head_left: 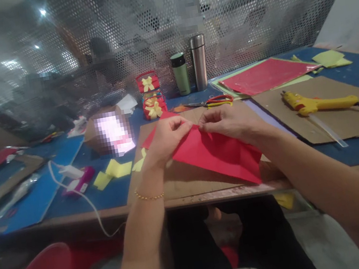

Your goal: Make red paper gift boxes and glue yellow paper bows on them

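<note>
A sheet of red paper (pixel 217 151) is raised at its far edge above a brown cardboard piece (pixel 187 179) at the table's front. My left hand (pixel 172 133) pinches that edge between thumb and fingers. Close beside it, my right hand (pixel 220 120) pinches the same edge, thumb and fingertips nearly meeting the left ones. The sheet slopes down toward me, its near corner close to the table edge. Beyond my hands lie scissors (pixel 220 100) with red and yellow handles. Yellow paper scraps (pixel 113 171) rest left of the cardboard.
A yellow glue gun (pixel 316 103) lies on cardboard at right, its cord trailing off. Behind stand a green tumbler (pixel 180 74), a steel flask (pixel 200 63) and red boxes with yellow bows (pixel 151 95). A lit phone (pixel 115 134) and a purple power strip (pixel 78 182) are left.
</note>
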Demonstrator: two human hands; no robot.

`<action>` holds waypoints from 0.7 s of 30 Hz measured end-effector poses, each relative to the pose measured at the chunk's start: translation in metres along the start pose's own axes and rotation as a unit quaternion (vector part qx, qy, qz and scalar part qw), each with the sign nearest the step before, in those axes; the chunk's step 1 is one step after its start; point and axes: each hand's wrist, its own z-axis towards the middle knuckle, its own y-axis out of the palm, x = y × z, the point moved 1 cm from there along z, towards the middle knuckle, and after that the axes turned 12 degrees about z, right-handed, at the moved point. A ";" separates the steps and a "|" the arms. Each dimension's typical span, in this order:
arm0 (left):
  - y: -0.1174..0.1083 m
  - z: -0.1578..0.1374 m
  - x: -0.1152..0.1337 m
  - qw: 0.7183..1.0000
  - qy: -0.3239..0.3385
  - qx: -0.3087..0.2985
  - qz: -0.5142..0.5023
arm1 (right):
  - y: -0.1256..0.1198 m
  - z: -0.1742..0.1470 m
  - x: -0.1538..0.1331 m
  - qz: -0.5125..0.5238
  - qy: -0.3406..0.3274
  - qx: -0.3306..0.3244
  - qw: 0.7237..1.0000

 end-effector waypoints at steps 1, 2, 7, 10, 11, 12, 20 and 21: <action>0.000 0.001 -0.001 1.000 -0.003 0.000 -0.012 | 0.000 -0.001 -0.001 0.000 0.002 0.004 1.000; -0.001 0.001 -0.002 1.000 -0.001 0.001 -0.017 | 0.000 -0.001 -0.002 -0.001 0.003 0.007 1.000; -0.002 0.003 -0.003 0.999 0.033 0.021 0.011 | -0.003 -0.003 -0.003 -0.039 0.011 0.030 0.999; -0.002 0.003 -0.004 0.998 0.055 0.026 0.018 | -0.005 -0.002 -0.003 -0.049 0.013 0.036 0.998; -0.002 0.003 -0.004 0.998 0.060 0.026 0.014 | -0.005 -0.002 -0.003 -0.045 0.014 0.037 0.998; -0.002 0.003 -0.004 0.998 0.062 0.025 0.008 | -0.006 -0.002 -0.002 -0.039 0.016 0.040 0.998; -0.001 0.002 -0.004 0.998 0.062 0.023 -0.013 | -0.005 -0.003 -0.005 -0.021 0.043 0.054 0.997; -0.001 0.002 -0.003 0.998 0.061 0.022 -0.014 | -0.005 -0.003 -0.005 -0.017 0.044 0.056 0.997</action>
